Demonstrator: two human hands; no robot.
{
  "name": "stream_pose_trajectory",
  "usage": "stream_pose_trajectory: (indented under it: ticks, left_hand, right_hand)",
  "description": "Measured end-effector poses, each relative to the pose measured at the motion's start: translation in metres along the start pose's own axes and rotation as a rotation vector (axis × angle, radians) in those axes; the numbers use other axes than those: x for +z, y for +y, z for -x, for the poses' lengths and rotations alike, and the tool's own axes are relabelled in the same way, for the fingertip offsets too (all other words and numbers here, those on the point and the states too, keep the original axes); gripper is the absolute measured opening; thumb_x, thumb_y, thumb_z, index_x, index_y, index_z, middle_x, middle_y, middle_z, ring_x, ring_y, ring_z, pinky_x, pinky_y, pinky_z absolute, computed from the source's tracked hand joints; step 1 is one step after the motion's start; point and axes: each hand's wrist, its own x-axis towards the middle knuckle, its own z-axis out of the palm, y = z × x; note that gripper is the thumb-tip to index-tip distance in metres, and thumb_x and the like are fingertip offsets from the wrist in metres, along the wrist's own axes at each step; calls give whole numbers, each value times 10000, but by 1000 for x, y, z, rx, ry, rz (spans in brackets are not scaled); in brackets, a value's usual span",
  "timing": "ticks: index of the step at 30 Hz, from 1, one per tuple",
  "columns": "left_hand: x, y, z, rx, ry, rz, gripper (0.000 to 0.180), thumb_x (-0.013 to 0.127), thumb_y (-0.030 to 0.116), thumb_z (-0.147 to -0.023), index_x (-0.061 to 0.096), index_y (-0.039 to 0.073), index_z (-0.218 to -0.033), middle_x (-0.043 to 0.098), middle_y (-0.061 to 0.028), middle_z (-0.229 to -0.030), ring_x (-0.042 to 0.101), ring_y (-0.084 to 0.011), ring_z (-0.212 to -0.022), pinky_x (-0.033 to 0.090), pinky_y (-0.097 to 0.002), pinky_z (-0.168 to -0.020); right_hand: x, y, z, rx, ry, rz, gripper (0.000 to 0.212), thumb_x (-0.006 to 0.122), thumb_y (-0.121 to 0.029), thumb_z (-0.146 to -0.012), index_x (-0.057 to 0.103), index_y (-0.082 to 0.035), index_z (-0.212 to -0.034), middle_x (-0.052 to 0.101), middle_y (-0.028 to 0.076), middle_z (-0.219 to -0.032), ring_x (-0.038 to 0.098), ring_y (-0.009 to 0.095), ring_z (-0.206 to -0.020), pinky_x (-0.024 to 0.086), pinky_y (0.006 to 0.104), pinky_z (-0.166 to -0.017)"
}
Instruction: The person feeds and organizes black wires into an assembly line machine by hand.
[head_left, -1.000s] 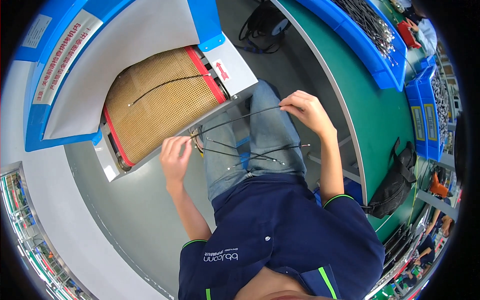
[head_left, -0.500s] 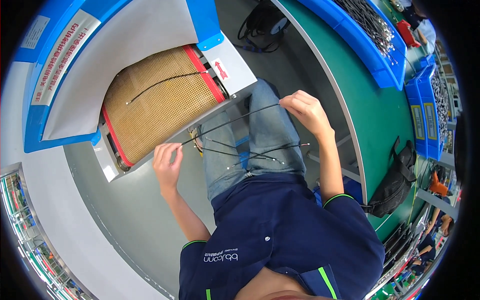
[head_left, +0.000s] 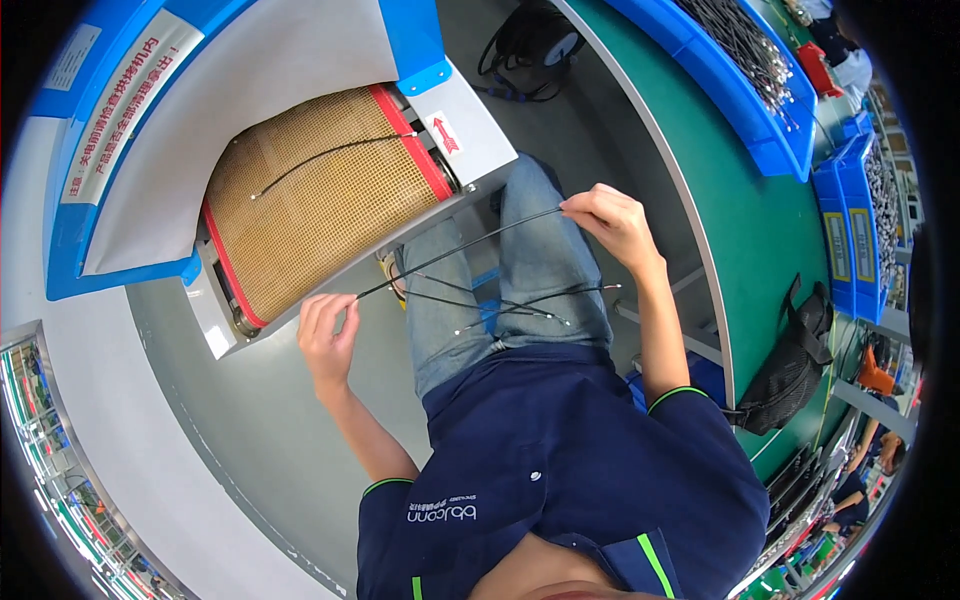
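Cable is spanning both hands, long axis slanting from left hand up to right hand; fingers of each are pinching an end, beside belt.

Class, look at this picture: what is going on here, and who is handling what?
A seated person holds a thin black cable stretched between both hands: the left hand pinches one end near the mesh belt, the right hand pinches the other end above the knees. More cables lie across the lap. One cable already lies on the belt. Blue bins of similar parts sit on the green bench to the right.
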Motion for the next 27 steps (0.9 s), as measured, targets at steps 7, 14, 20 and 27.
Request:
stream_pose_trajectory:
  ticks: [7, 14, 20, 27]
  left_hand:
    - [-2, -3, 5, 4, 9, -6, 215, 710, -73, -665, 635, 23, -842, 634, -64, -806, 591, -241, -773, 473, -337, -689]
    - [-5, -7, 10, -11, 5, -16, 209, 712, -72, -665, 635, 24, -835, 634, -63, -801, 591, -240, -774, 474, -336, -690]
    - [0, -5, 13, -3, -5, 4, 212, 714, -68, -667, 633, 27, -839, 632, -60, -798, 589, -240, -775, 474, -339, -689]
    - [-2, -13, 20, -13, -15, -20, 209, 713, -67, -667, 628, 22, -836, 634, -63, -804, 588, -247, -778, 476, -345, -703]
  right_hand:
    - [5, -4, -1, 32, -1, -44, 116, 719, -22, -725, 659, -31, -824, 633, 50, -753, 591, 172, -689, 471, 284, -582]
    - [10, -2, 2, 13, -13, -58, 129, 727, 5, -718, 660, -22, -825, 649, 48, -772, 596, 167, -673, 466, 275, -562]
    - [22, -5, 6, 58, 165, -61, 135, 711, -22, -739, 665, -45, -864, 638, 68, -788, 611, 177, -684, 490, 279, -580]
    - [16, 6, 12, -104, -33, -106, 117, 705, -39, -743, 677, -49, -856, 650, 46, -803, 637, 196, -715, 507, 280, -606]
